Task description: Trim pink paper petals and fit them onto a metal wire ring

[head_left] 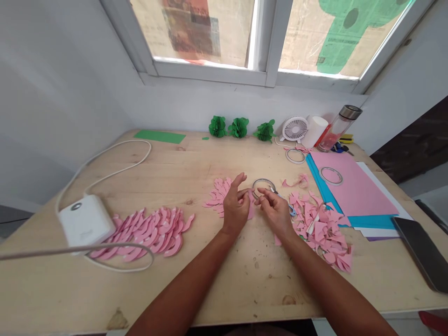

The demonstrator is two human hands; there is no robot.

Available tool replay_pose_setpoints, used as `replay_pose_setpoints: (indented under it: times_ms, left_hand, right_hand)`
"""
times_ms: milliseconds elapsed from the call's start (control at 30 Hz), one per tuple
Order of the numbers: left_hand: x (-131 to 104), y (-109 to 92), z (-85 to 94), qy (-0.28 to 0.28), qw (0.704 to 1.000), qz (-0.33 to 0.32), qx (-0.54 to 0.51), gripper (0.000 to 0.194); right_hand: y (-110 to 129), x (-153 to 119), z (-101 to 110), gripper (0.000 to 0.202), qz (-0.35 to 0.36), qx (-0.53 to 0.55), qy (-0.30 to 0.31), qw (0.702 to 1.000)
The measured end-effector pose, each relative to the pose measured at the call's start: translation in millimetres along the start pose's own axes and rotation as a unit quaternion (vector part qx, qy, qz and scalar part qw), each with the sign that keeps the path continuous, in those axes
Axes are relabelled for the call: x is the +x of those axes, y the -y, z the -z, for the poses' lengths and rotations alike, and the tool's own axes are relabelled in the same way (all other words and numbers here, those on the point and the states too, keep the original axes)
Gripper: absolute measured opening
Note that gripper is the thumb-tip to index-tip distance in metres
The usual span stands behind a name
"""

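Near the middle of the table my left hand [236, 205] pinches a small pink paper piece [250, 211] between thumb and finger, its index finger raised. Close by on the right, my right hand [275, 212] has thumb and fingertips pressed together. Whatever sits in that pinch is too small to make out. Just behind the fingertips lies a tape roll [263, 180]. Scissors with blue handles [292, 211] lie partly hidden beyond my right hand. Left of my left hand is a fan of pink cut paper pieces [216, 193].
Curved pink strips [154, 233] are heaped beside a white power bank [86, 221] with a cable. Pink scraps [324, 228] pile up at right, near pink sheets [353, 186] and a phone [422, 252]. Green paper balls [239, 127], a fan [295, 129] and a bottle [340, 128] line the back.
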State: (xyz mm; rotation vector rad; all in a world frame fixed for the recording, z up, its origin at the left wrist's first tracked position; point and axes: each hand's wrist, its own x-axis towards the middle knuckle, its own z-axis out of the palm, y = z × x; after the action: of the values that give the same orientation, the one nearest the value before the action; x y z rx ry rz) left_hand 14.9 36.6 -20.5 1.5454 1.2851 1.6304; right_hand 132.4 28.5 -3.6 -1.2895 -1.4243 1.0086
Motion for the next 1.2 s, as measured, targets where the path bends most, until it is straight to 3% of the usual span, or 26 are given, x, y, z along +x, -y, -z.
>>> replay_pose_setpoints:
  times_ms: [233, 367, 467, 833, 1200]
  left_hand:
    - [-2.3, 0.0, -1.2, 0.040, 0.999, 0.009, -0.022, 0.052]
    - [-4.1, -1.8, -1.7, 0.061, 0.998, -0.006, -0.023, 0.052]
    - [-5.6, -2.8, -2.4, 0.075, 0.997, -0.026, -0.019, 0.051]
    - [-7.7, -4.5, -4.4, 0.080, 0.995, -0.054, -0.005, 0.047]
    - [-6.4, -3.8, -2.7, 0.092, 0.995, -0.031, 0.000, 0.053]
  right_hand:
    - [0.1, 4.1, 8.2, 0.028, 0.076, -0.121, -0.046, 0.989]
    - [0.1, 5.1, 9.5, 0.021, 0.143, -0.176, -0.037, 0.973]
    - [-0.1, 4.5, 9.4, 0.016, 0.156, -0.198, -0.026, 0.967]
    - [3.1, 4.0, 8.2, 0.007, 0.145, -0.189, -0.041, 0.970]
    - [-6.1, 11.0, 10.8, 0.014, -0.003, 0.036, -0.046, 0.998]
